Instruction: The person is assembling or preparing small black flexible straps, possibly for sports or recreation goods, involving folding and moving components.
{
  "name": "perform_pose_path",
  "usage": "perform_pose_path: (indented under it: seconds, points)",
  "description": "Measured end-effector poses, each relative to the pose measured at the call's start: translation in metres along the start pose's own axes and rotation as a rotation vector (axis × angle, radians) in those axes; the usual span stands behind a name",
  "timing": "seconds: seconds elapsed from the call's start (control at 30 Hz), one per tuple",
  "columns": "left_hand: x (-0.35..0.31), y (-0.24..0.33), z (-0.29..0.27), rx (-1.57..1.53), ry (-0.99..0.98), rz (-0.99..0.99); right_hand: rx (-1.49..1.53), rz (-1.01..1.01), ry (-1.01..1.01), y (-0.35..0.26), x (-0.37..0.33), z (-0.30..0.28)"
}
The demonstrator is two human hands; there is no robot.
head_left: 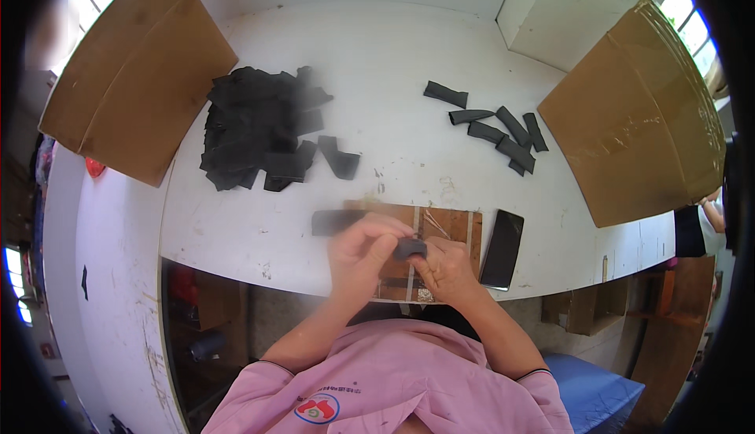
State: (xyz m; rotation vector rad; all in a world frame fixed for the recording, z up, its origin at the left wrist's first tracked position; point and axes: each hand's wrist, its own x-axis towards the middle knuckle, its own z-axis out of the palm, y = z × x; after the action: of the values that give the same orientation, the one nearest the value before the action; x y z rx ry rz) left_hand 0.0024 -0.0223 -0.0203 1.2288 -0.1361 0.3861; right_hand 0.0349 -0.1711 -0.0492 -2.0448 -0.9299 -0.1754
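Above a brown board (474, 225) at the table's near edge, a small dark grey rolled fabric piece (410, 248) is held between both hands. My right hand (447, 266) is closed around its right side. My left hand (364, 251) is closed at its left side, with thumb and fingers pinched together; their tips are partly hidden. Thin pale prongs (434, 221) stick out beyond the right hand; I cannot make out what they belong to. A flat dark strip (329, 223) lies by the board, partly under my left hand.
A heap of black fabric pieces (255, 127) lies at the left, with one loose piece (340, 162) beside it. Several rolled dark tubes (487, 131) lie at the right. Cardboard boxes (141, 64) (633, 119) flank the table. A black phone (503, 249) lies right of the board.
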Motion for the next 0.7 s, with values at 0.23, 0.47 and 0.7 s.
perform_pose_path:
  seconds: [0.23, 0.47, 0.7]
  points:
    - [0.08, -0.1, -0.085, 1.146, 0.589, -0.001, 0.665, 0.436, 0.207, -0.003, 0.088, -0.073]
    - [0.108, -0.115, -0.112, 1.438, 0.382, -0.283, 0.365, 0.772, 0.069, -0.014, 0.003, -0.036]
    - [0.033, -0.011, -0.062, 0.376, -0.073, -0.303, 0.207, 0.487, -0.205, -0.061, -0.02, -0.003]
